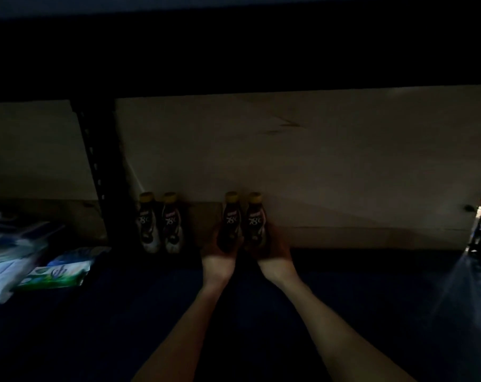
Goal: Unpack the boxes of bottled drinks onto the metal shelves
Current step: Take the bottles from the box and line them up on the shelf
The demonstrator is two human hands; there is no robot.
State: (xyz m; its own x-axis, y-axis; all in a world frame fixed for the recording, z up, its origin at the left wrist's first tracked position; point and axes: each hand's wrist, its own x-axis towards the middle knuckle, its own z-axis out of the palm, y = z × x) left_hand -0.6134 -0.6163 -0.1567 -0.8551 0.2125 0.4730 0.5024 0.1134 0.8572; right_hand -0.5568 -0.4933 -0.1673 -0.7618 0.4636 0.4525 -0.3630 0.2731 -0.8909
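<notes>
Very dim shot, so the detail is limited.

Left of the post (101,172): loose packets (54,271) in the next bay, not our concern.

Just right of the post: standing pair (173,224) of bottles, upright, close side by side, backs against the cardboard (316,161).

Further right of the post, after a gap, is the pair in hand. The left hand (217,249) is wrapped round the lower body of the left bottle (229,219). The right hand (272,249) does the same on the right bottle (254,219). Both bottles are upright, caps up, about touching each other. Fingers look closed round them. It's too dark to tell if the bases are down on the shelf (344,260) yet.

My read of the step: seat this pair in the back row.

How I'd do it:
- Keep both bottles vertical and lower them until the bases sit flat. Don't let go on a tilt, since they look narrow and top-heavy.
- Slide them back to the cardboard and line the caps up with the standing pair.
- Close the gap toward the post so the row packs tight, but slowly. A knock could topple the two already placed.
- Open the fingers sideways and pull the hands straight back, low.
</notes>
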